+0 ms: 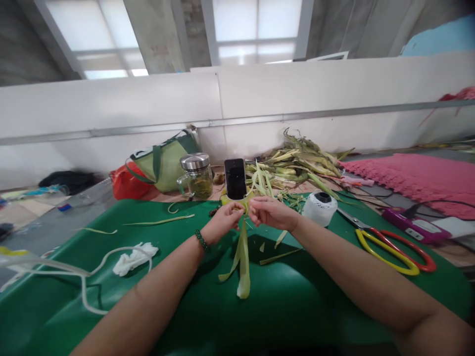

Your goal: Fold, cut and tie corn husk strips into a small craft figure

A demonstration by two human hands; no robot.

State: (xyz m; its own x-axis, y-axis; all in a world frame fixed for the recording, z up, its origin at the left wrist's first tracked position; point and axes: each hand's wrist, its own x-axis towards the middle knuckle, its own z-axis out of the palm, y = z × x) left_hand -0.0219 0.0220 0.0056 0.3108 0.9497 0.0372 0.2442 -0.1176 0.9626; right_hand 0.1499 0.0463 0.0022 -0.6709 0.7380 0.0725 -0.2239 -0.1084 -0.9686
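My left hand, with a green bead bracelet on its wrist, is closed in a pinch at the top of a pale green corn husk strip. The strip hangs down in split tails over the green mat. Close by on the right, my right hand has its fingers pinched together at the same height. What lies between those fingertips is too small to make out. Just behind the hands a black phone leans upright on a yellow-green stand.
Scissors with red and yellow handles and a white thread spool lie right. Behind are a husk pile, a glass jar mug and a green bag. Crumpled tissue and a white cable are left.
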